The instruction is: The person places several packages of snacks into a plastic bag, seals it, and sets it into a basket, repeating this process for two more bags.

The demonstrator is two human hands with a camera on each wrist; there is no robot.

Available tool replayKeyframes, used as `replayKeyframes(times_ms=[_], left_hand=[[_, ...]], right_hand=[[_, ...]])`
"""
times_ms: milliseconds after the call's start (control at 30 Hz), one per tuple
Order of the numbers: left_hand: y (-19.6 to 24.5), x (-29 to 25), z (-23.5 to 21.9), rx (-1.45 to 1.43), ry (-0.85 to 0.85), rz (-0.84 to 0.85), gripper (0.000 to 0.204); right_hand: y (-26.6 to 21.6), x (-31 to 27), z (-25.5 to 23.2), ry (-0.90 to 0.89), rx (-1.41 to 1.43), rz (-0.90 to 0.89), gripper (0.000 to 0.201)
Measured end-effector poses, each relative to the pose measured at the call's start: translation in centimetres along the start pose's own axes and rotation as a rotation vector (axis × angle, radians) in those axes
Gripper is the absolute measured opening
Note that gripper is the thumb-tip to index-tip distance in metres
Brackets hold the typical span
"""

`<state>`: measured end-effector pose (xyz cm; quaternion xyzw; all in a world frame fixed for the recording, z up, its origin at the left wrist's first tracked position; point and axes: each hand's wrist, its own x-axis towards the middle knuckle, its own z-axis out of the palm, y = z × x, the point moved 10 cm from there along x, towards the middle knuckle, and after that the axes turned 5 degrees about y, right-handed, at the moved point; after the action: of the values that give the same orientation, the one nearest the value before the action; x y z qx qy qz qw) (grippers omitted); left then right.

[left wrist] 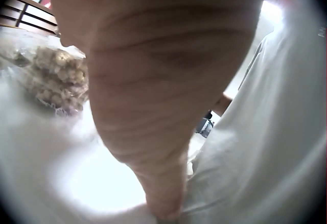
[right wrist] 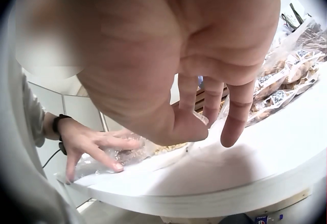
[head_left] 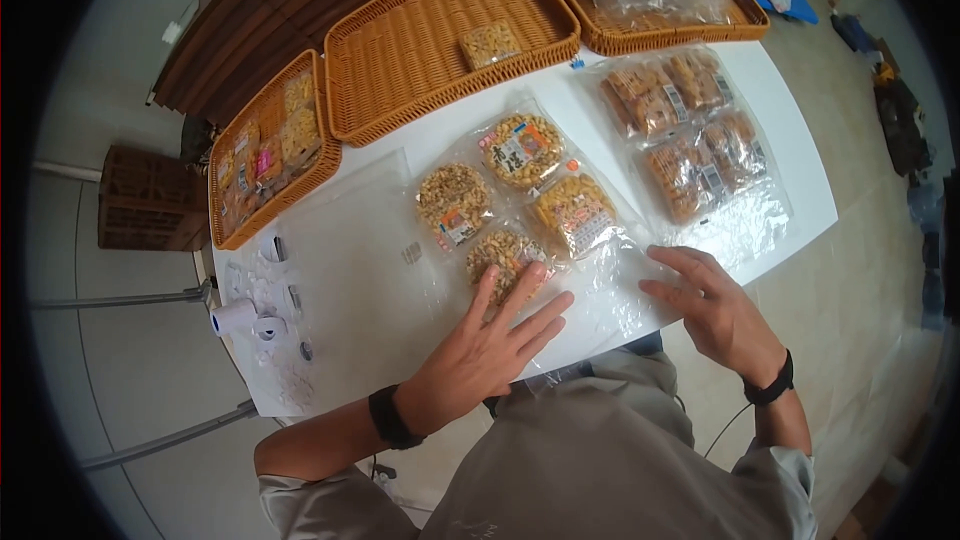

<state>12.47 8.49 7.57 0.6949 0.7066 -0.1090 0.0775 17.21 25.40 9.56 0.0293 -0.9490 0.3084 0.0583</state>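
In the head view a clear plastic bag holds several packaged snack cakes, among them a round nut cake (head_left: 453, 202), another round one (head_left: 521, 149) and a yellow square one (head_left: 574, 212). My left hand (head_left: 482, 345) has its fingers spread, their tips over the nearest nut cake (head_left: 502, 262). The right hand (head_left: 722, 312) hovers at the bag's right end, fingers loosely bent with nothing gripped. In the right wrist view that hand's fingers (right wrist: 238, 112) hang down over the white tabletop. The left wrist view is mostly filled by the left palm (left wrist: 153, 76), with the nut cakes (left wrist: 61, 76) blurred beyond it.
A second clear bag of brown snack packs (head_left: 690, 135) lies at the right. A flat empty plastic bag (head_left: 350, 250) is at the left. Wicker trays (head_left: 400, 60) line the back; a smaller basket (head_left: 275, 155) holds packs. A white tape roll (head_left: 233, 316) sits at the left edge.
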Motion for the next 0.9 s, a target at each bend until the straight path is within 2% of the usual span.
replayKeyframes(times_ms=[167,367,467,567,700,900], left_hand=[[2.1,-1.2,0.1,-0.042,0.251,-0.039,0.044],[3.2,-2.4,0.3,-0.184,0.361,-0.066,0.017],[2.7,-3.5,-0.1,-0.357,0.487,-0.157,0.01],[1.2,-5.0,-0.8,-0.569,0.549,-0.322,0.007],[0.8,-6.9,0.0,-0.655,0.622,-0.501,0.012],[0.6,-10.7,1.5,-0.747,0.836,-0.785,0.017]], right_hand=[[0.0,-0.8,0.4,-0.019,-0.036,-0.03,0.041],[0.7,-1.7,0.8,0.115,0.021,-0.111,0.03],[0.8,-2.0,0.4,0.158,0.045,-0.152,0.03],[0.4,-1.7,-0.2,0.181,0.037,-0.166,0.028],[0.4,-1.7,-0.1,0.186,0.058,-0.156,0.027],[0.5,-2.1,1.5,0.058,0.312,-0.153,0.017]])
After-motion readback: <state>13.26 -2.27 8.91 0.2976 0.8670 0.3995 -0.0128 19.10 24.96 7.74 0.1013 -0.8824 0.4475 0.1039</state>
